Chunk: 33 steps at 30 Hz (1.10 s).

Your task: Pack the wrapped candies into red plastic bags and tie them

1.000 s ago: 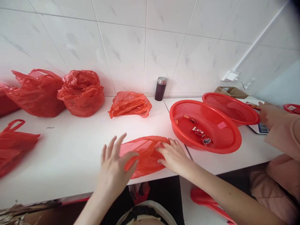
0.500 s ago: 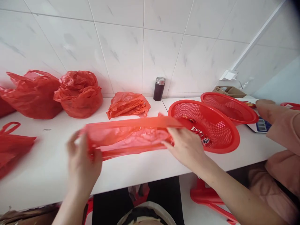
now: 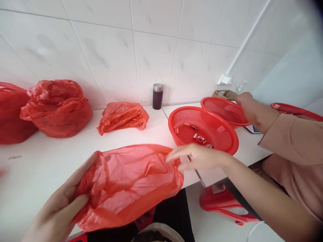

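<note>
A red plastic bag (image 3: 136,178) hangs spread wide at the table's front edge, its mouth facing up. My left hand (image 3: 63,201) grips its left side, fingers behind and thumb in front. At the bag's right rim is my right hand (image 3: 199,156), its fingers stretched out and apart; whether they touch the plastic I cannot tell. Just beyond that hand stands a red perforated basket (image 3: 214,131) with several small wrapped packets (image 3: 200,138) at its bottom.
Behind lie a folded stack of red bags (image 3: 123,116) and a dark flask (image 3: 157,97). A filled red bag (image 3: 59,111) stands left. At right, a co-worker's arm (image 3: 262,111) reaches over a second basket (image 3: 222,109). A red stool (image 3: 222,201) stands below.
The bag's mouth has gone from a narrow stretched band to wide open, lower and nearer me. My right hand has let go of its rim. The view has shifted right.
</note>
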Each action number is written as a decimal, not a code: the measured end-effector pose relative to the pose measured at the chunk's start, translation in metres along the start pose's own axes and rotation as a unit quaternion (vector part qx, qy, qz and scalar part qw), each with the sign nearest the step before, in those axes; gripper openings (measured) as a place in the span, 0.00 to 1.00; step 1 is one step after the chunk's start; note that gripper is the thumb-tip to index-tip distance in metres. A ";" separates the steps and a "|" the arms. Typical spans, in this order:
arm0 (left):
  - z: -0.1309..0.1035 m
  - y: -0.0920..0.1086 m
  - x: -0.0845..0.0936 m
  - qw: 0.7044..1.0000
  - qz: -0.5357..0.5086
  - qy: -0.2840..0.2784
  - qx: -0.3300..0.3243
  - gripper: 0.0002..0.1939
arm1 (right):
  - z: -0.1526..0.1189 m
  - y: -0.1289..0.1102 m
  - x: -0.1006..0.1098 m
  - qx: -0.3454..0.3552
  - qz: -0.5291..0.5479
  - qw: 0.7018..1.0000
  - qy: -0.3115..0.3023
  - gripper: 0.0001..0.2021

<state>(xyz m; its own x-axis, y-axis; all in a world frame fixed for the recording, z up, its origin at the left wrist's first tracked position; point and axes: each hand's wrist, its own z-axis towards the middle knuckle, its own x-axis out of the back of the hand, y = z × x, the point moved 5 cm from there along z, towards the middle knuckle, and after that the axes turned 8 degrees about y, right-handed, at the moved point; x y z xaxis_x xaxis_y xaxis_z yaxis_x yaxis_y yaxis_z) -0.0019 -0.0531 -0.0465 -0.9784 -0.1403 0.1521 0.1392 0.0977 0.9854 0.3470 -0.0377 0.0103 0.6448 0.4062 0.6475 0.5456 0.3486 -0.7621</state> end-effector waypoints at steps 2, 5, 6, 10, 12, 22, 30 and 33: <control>-0.005 -0.007 -0.010 0.989 -0.099 -0.030 0.105 0.37 | -0.011 0.028 0.040 -0.052 -0.001 0.988 0.143 0.19; -0.012 -0.006 -0.022 0.974 -0.149 -0.049 0.166 0.42 | -0.032 0.092 0.082 -0.227 -0.161 0.938 0.205 0.32; -0.013 -0.005 -0.026 0.972 -0.153 -0.056 0.172 0.42 | -0.039 0.115 0.086 -0.299 -0.211 0.916 0.163 0.40; -0.016 -0.003 -0.037 0.973 -0.137 -0.072 0.174 0.40 | -0.046 0.172 0.077 -0.407 -0.251 0.876 0.055 0.53; -0.016 -0.005 -0.041 0.976 -0.124 -0.075 0.161 0.39 | -0.038 0.180 0.068 -0.390 -0.235 0.888 0.063 0.46; -0.006 -0.024 -0.042 0.991 -0.070 -0.074 0.081 0.38 | 0.021 0.091 0.075 -0.210 0.018 0.959 0.191 0.16; -0.010 -0.018 -0.063 0.990 0.041 -0.137 0.003 0.42 | 0.047 -0.034 -0.048 0.008 0.009 1.000 -0.003 0.26; -0.008 -0.022 -0.057 0.990 0.077 -0.114 -0.021 0.43 | 0.049 -0.007 -0.079 -0.052 -0.157 0.983 -0.079 0.36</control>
<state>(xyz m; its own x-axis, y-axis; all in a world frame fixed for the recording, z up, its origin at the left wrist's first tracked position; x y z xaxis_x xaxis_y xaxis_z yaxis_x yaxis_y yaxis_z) 0.0518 -0.0553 -0.0765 -0.9535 0.0992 0.2847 0.2913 0.0600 0.9548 0.2659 -0.0310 -0.0349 0.3494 0.4209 0.8371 0.7616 0.3929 -0.5154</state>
